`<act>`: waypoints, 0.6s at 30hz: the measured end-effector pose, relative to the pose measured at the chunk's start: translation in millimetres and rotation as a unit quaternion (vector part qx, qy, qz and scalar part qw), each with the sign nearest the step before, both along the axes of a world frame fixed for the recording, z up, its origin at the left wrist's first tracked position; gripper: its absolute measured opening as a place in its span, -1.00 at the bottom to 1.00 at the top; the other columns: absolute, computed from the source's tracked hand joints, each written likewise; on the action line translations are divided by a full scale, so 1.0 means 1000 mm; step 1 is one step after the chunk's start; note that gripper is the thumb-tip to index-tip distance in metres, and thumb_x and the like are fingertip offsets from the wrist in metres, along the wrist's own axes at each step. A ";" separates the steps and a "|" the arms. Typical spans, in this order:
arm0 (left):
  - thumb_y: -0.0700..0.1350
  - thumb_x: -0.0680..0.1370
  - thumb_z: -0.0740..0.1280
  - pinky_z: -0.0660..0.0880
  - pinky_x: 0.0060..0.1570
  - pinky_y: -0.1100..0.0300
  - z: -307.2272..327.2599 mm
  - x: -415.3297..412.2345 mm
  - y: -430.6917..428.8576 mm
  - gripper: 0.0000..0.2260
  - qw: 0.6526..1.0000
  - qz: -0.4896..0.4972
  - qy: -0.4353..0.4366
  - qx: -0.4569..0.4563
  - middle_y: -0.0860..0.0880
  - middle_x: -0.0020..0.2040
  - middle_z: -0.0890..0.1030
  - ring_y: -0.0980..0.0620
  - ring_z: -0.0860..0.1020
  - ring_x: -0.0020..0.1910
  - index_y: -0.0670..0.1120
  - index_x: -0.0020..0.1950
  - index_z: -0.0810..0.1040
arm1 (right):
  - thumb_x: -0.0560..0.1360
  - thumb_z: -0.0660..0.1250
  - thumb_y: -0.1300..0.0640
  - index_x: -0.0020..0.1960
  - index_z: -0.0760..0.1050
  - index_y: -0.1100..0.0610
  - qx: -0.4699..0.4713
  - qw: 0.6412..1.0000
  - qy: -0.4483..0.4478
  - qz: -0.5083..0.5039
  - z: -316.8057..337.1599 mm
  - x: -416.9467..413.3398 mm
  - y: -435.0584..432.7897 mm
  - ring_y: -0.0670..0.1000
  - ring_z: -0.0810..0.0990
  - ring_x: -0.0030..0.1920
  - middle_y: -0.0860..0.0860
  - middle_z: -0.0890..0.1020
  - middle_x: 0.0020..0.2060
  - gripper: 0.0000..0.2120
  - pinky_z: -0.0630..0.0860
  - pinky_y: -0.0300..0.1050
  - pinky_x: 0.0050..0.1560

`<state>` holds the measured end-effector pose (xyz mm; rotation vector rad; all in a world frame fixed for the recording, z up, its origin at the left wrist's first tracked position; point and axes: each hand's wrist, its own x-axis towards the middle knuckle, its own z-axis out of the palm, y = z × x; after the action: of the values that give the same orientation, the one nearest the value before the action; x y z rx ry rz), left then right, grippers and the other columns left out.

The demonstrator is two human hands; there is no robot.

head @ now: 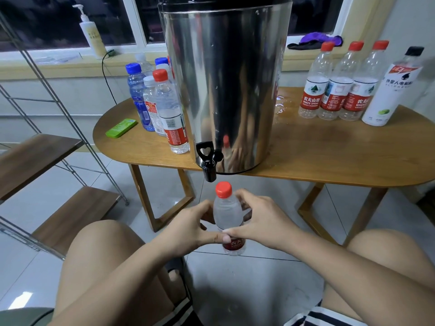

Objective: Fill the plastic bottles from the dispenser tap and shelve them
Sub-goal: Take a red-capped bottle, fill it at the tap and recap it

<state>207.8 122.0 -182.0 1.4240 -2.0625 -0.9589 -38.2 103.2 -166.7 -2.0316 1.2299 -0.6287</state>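
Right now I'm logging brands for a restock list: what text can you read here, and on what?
"农夫山泉", "NONGFU SPRING": red label of the clear red-capped plastic bottle, table's right.
"外星人电解", then cut off: tall white black-capped bottle.
Too blurred or small: red label on the held clear bottle, labels on the left bottles, cream pump bottle.

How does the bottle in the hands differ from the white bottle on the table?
The held bottle is clear, red-capped; the white bottle is opaque, black-capped. The left hand and right hand grip the held bottle below the tap; the white bottle stands on the table. Both are capped.
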 end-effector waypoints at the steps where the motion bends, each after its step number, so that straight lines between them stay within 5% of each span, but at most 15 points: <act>1: 0.39 0.37 0.63 0.65 0.20 0.05 -0.001 -0.003 0.001 -0.27 1.000 0.000 0.009 0.000 0.22 0.27 0.67 0.19 0.64 0.26 0.14 0.45 0.54 | 0.33 0.68 -0.25 0.29 0.49 -0.27 -0.003 1.000 -0.013 0.002 0.001 0.000 0.002 -0.20 0.66 0.13 -0.27 0.69 0.12 -0.38 0.66 -0.03 0.14; 6: 0.28 0.34 0.70 0.58 0.21 0.14 -0.005 -0.014 0.004 -0.26 0.999 0.018 0.006 -0.037 0.26 0.26 0.67 0.22 0.61 0.26 0.17 0.46 0.53 | 0.32 0.74 -0.13 0.30 0.53 -0.24 -0.002 0.997 -0.070 -0.016 0.003 -0.004 0.005 -0.15 0.70 0.13 -0.26 0.71 0.14 -0.37 0.66 -0.04 0.17; 9: 0.14 0.42 0.70 0.62 0.16 0.10 -0.006 -0.025 0.009 -0.38 0.998 0.035 0.040 -0.046 0.23 0.23 0.70 0.17 0.65 0.23 0.17 0.43 0.57 | 0.33 0.76 -0.03 0.28 0.57 -0.18 0.016 0.993 -0.113 -0.017 0.004 -0.005 0.007 -0.14 0.72 0.13 -0.20 0.75 0.11 -0.40 0.63 -0.19 0.10; 12: 0.01 0.45 0.65 0.66 0.11 0.03 -0.003 -0.030 0.017 -0.48 0.995 0.054 0.053 -0.070 0.21 0.17 0.73 0.13 0.69 0.16 0.14 0.39 0.61 | 0.32 0.77 -0.03 0.28 0.60 -0.17 0.014 0.991 -0.130 -0.009 0.005 -0.004 0.008 -0.09 0.71 0.18 -0.17 0.73 0.14 -0.39 0.66 -0.12 0.11; 18: 0.11 0.42 0.69 0.67 0.03 0.01 0.009 -0.004 0.025 -0.53 0.988 0.092 0.020 -0.119 0.21 0.09 0.74 0.12 0.71 0.09 0.15 0.29 0.66 | 0.35 0.71 -0.20 0.36 0.56 -0.24 0.007 0.992 -0.125 0.015 -0.001 -0.003 0.006 -0.09 0.68 0.18 -0.19 0.69 0.15 -0.37 0.70 -0.05 0.07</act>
<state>204.3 147.4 -173.2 1.4247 -1.9051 -0.6390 -41.5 109.4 -168.1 -1.8892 1.0518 -0.8309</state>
